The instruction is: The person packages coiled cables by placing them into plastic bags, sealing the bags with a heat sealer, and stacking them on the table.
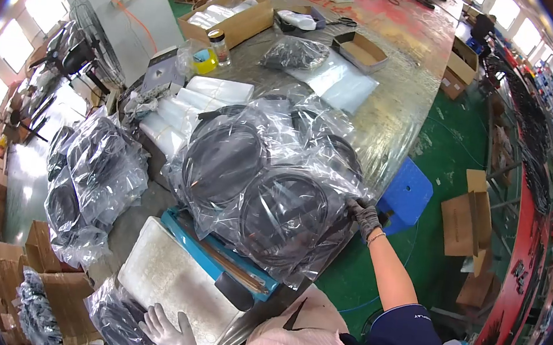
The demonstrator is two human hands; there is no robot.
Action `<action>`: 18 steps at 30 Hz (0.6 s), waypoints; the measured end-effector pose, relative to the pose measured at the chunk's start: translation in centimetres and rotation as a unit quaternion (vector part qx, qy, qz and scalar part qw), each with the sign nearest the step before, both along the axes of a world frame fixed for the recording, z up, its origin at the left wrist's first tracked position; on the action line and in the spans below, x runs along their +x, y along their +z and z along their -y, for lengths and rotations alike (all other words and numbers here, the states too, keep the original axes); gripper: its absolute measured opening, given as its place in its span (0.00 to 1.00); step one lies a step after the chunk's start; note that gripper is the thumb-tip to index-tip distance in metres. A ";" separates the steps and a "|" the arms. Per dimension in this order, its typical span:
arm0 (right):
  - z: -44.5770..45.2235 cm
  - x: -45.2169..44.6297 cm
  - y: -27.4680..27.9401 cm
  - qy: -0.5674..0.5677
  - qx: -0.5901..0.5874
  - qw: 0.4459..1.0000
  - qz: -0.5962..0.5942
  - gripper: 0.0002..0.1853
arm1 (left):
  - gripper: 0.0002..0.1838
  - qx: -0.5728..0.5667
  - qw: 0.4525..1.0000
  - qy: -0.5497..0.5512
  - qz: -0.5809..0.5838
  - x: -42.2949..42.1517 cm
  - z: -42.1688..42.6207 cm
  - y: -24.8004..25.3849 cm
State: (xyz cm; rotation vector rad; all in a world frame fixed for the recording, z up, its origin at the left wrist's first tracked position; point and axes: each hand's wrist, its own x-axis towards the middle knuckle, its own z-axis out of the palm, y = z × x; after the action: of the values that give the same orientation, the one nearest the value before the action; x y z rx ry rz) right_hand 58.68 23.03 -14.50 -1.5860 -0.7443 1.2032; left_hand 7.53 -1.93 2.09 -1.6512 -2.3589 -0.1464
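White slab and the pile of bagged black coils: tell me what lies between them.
A long blue device with a dark end piece lies between the white slab and the bagged black coils; the head view shows this.

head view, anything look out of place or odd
One mismatch: the left hand wears a white glove, the right hand a dark grey glove. The bagged black coils lie in a loose, overlapping heap; no spill stands out.
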 end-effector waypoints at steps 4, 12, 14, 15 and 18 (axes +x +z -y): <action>-1.2 -1.8 0.3 -0.130 0.002 0.982 -0.135 0.10 | 0.32 0.003 0.999 0.032 0.008 0.5 1.2 -0.5; -2.2 -16.2 25.7 0.110 0.261 0.944 -0.170 0.11 | 0.34 0.063 0.996 0.048 0.051 -1.2 3.7 0.8; -0.9 -21.4 32.5 0.242 0.292 0.905 -0.192 0.12 | 0.34 0.087 0.992 0.048 0.079 -2.0 4.0 2.1; -0.3 -23.3 35.5 0.271 0.290 0.905 -0.155 0.11 | 0.34 0.109 0.989 0.029 0.094 -2.7 4.2 2.7; 1.4 -27.3 42.6 0.381 0.330 0.848 -0.161 0.11 | 0.33 0.176 0.977 -0.015 0.118 -4.7 4.6 4.0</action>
State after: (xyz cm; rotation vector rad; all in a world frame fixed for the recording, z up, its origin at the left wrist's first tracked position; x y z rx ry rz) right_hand 31.38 21.61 28.13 -0.4763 -1.4409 1.4811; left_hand 2.80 -6.55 6.07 -1.5664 -2.2976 -0.7592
